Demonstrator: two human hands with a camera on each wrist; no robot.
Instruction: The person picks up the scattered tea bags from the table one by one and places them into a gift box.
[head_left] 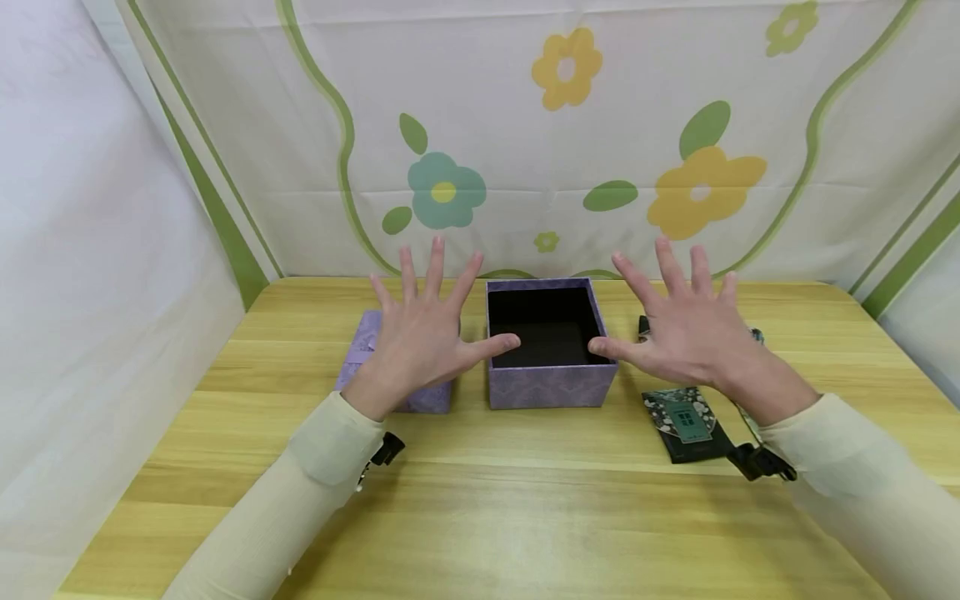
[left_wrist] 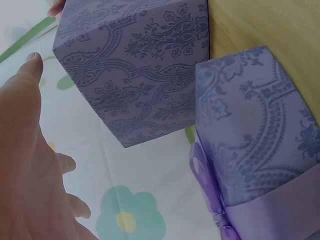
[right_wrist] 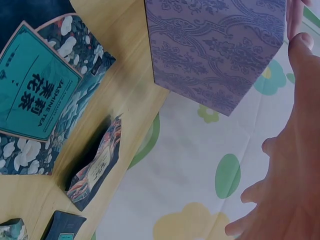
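1. The left hand (head_left: 420, 333) and the right hand (head_left: 678, 329) are hovering with all 5 fingers spread straight, gripping nothing, palms facing down over the table (head_left: 480, 517).
2. The open purple box (head_left: 550, 354) is sitting between the 2 hands; in the head view the left thumb tip is overlapping its near left rim and the right thumb tip its near right corner, though I cannot tell whether they are touching.
3. To do this well, I judge the hands should be coming in level and evenly from both sides, keeping the box square and avoiding a push on 1 wall only.
4. The box is showing a lilac damask pattern on its outer walls (left_wrist: 130, 75) and a black lining inside; nothing is showing in it.
5. Under and just beyond the left palm, the matching lid (left_wrist: 260, 140) is lying flat with a satin ribbon across it, just beside the box.
6. Below the right wrist, a dark floral jasmine tea packet (right_wrist: 37, 95) is lying on the wood, with smaller dark packets (right_wrist: 95, 165) further out beside the right hand.
7. Beyond everything, a flowered cloth backdrop (head_left: 570, 125) is hanging.
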